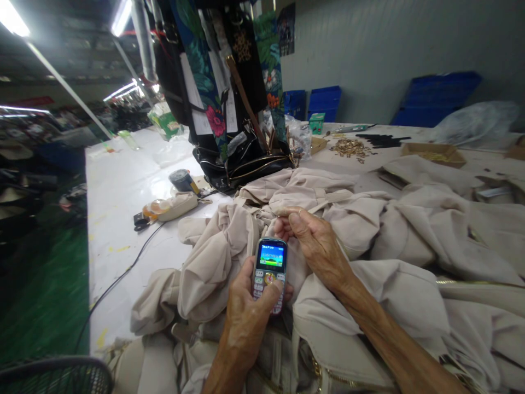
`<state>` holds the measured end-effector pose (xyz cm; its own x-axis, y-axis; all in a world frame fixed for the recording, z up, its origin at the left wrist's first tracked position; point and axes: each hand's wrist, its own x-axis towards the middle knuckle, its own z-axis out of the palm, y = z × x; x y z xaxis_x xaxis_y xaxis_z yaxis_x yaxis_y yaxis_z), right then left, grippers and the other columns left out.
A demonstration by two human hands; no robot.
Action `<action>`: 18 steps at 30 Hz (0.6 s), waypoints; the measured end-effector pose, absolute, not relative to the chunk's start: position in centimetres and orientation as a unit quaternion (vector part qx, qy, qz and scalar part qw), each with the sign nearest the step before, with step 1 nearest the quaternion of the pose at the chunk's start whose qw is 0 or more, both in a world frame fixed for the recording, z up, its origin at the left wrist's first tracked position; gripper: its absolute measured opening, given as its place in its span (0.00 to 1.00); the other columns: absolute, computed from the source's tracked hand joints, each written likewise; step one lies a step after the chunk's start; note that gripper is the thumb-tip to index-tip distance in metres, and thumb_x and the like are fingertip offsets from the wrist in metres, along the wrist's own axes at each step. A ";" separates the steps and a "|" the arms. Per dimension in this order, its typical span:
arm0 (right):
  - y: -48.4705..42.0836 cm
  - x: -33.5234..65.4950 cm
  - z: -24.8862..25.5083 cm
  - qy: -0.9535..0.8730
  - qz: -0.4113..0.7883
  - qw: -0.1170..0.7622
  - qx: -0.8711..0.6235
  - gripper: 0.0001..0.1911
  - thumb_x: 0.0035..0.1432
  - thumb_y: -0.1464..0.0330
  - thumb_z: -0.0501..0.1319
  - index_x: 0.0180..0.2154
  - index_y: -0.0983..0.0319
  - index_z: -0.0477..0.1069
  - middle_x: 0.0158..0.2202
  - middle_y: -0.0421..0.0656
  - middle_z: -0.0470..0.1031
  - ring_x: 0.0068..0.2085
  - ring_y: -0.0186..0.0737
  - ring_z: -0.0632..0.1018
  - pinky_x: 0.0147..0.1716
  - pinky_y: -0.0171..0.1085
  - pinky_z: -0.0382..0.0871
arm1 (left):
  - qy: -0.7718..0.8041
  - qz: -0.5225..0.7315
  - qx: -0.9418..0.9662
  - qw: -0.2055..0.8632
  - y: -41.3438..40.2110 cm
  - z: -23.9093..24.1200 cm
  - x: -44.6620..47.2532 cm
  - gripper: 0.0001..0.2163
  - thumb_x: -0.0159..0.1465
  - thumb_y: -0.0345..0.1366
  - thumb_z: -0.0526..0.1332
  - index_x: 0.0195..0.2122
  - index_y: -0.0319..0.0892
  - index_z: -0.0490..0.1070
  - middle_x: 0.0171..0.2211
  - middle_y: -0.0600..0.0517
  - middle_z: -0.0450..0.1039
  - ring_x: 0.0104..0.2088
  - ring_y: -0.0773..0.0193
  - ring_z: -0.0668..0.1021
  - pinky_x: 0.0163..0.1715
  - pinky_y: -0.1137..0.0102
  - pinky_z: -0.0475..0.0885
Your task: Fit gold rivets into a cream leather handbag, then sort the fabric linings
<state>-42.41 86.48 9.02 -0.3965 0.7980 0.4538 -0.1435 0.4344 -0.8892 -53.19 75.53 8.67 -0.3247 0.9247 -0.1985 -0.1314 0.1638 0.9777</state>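
In left hand [246, 312], clamped: phone [269, 273], upright, screen-end away; right hand [315, 241] pinching beige fabric [229, 246].

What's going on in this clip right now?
A person at a worktable holds a small keypad phone in the left hand, thumb on the keys and screen lit. The right hand pinches a fold of the beige fabric heaped in front. A black bag sits behind the heap.

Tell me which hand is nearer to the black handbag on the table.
The right hand. It rests on the beige cloth just in front of the black handbag. The left hand is lower, closer to the person, with its grip on a small phone.
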 end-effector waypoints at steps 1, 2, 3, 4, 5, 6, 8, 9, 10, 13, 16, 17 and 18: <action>86.5 -42.4 9.0 -0.687 0.475 0.495 -0.239 0.20 0.69 0.55 0.50 0.41 0.63 0.71 0.33 0.42 0.75 0.33 0.35 0.76 0.35 0.35 0.69 | 0.599 0.551 0.335 0.475 75.5 8.8 -53.2 0.18 0.54 0.40 0.66 0.43 0.38 0.67 0.27 0.50 0.78 0.26 0.63 0.78 0.28 0.73 0.75; 86.5 -42.4 9.0 -0.688 0.474 0.494 -0.241 0.20 0.69 0.55 0.50 0.41 0.63 0.71 0.33 0.42 0.75 0.34 0.36 0.76 0.35 0.35 0.69 | 0.602 0.548 0.337 0.473 75.6 8.9 -53.2 0.19 0.53 0.40 0.66 0.43 0.38 0.67 0.27 0.50 0.78 0.26 0.63 0.79 0.28 0.73 0.75; 86.5 -42.4 9.0 -0.688 0.473 0.493 -0.243 0.20 0.69 0.55 0.50 0.41 0.63 0.71 0.33 0.42 0.75 0.34 0.36 0.76 0.35 0.35 0.69 | 0.603 0.547 0.339 0.471 75.6 9.0 -53.2 0.19 0.53 0.40 0.66 0.44 0.38 0.67 0.27 0.50 0.78 0.27 0.62 0.79 0.27 0.73 0.75; 86.5 -42.4 9.0 -0.689 0.473 0.493 -0.245 0.20 0.69 0.55 0.50 0.41 0.63 0.71 0.33 0.42 0.75 0.34 0.36 0.76 0.35 0.35 0.69 | 0.605 0.545 0.340 0.471 75.6 9.0 -53.3 0.20 0.53 0.40 0.66 0.44 0.38 0.67 0.28 0.50 0.78 0.27 0.61 0.79 0.27 0.73 0.75; 86.5 -42.4 9.0 -0.689 0.471 0.493 -0.246 0.20 0.69 0.55 0.50 0.41 0.63 0.71 0.33 0.42 0.75 0.34 0.36 0.76 0.36 0.35 0.69 | 0.606 0.543 0.341 0.471 75.5 9.1 -53.3 0.20 0.53 0.40 0.66 0.44 0.38 0.67 0.28 0.50 0.78 0.28 0.61 0.80 0.28 0.73 0.75; 86.5 -42.4 9.0 -0.690 0.470 0.493 -0.246 0.20 0.69 0.55 0.50 0.40 0.63 0.71 0.33 0.42 0.75 0.34 0.36 0.76 0.36 0.35 0.69 | 0.607 0.541 0.342 0.472 75.5 9.1 -53.3 0.19 0.53 0.40 0.66 0.43 0.38 0.67 0.28 0.50 0.78 0.28 0.61 0.80 0.28 0.73 0.75; 86.5 -42.4 9.0 -0.691 0.469 0.494 -0.244 0.20 0.69 0.55 0.50 0.41 0.63 0.71 0.33 0.42 0.75 0.34 0.36 0.76 0.36 0.35 0.69 | 0.609 0.539 0.344 0.471 75.5 9.1 -53.3 0.18 0.53 0.40 0.65 0.42 0.39 0.66 0.28 0.50 0.78 0.28 0.61 0.80 0.28 0.72 0.75; 86.5 -42.4 9.0 -0.691 0.469 0.494 -0.243 0.20 0.69 0.55 0.50 0.41 0.63 0.71 0.33 0.42 0.75 0.34 0.36 0.76 0.36 0.35 0.69 | 0.608 0.538 0.346 0.470 75.5 9.1 -53.3 0.17 0.54 0.40 0.65 0.42 0.39 0.66 0.28 0.50 0.78 0.28 0.61 0.80 0.28 0.72 0.75; 86.5 -42.4 9.0 -0.691 0.468 0.494 -0.242 0.20 0.69 0.55 0.50 0.41 0.63 0.71 0.33 0.42 0.75 0.34 0.36 0.76 0.36 0.35 0.69 | 0.607 0.538 0.349 0.469 75.5 9.1 -53.3 0.17 0.54 0.40 0.65 0.42 0.39 0.66 0.28 0.51 0.78 0.28 0.61 0.80 0.28 0.72 0.75; 86.6 -42.5 9.1 -0.692 0.465 0.494 -0.245 0.20 0.69 0.55 0.50 0.41 0.63 0.71 0.33 0.42 0.75 0.34 0.36 0.76 0.36 0.35 0.69 | 0.608 0.536 0.352 0.468 75.5 9.0 -53.3 0.18 0.54 0.40 0.64 0.43 0.39 0.65 0.28 0.51 0.77 0.29 0.61 0.80 0.29 0.72 0.75; 86.5 -42.4 9.1 -0.691 0.465 0.495 -0.248 0.20 0.69 0.55 0.50 0.41 0.63 0.71 0.33 0.42 0.75 0.34 0.36 0.76 0.36 0.35 0.69 | 0.610 0.532 0.353 0.469 75.5 9.1 -53.3 0.19 0.55 0.40 0.64 0.45 0.38 0.65 0.28 0.51 0.78 0.28 0.61 0.80 0.29 0.72 0.76; 86.5 -42.4 9.1 -0.691 0.466 0.494 -0.248 0.20 0.69 0.55 0.50 0.41 0.63 0.71 0.33 0.42 0.75 0.34 0.36 0.76 0.36 0.36 0.69 | 0.609 0.533 0.354 0.469 75.5 9.1 -53.3 0.19 0.55 0.40 0.64 0.45 0.38 0.65 0.28 0.51 0.78 0.28 0.62 0.80 0.29 0.72 0.75; 86.5 -42.4 9.1 -0.690 0.468 0.493 -0.248 0.20 0.69 0.55 0.50 0.41 0.63 0.71 0.33 0.42 0.75 0.34 0.36 0.76 0.36 0.36 0.69 | 0.607 0.535 0.355 0.469 75.4 9.1 -53.3 0.19 0.55 0.40 0.64 0.45 0.38 0.65 0.28 0.51 0.78 0.28 0.62 0.80 0.29 0.73 0.75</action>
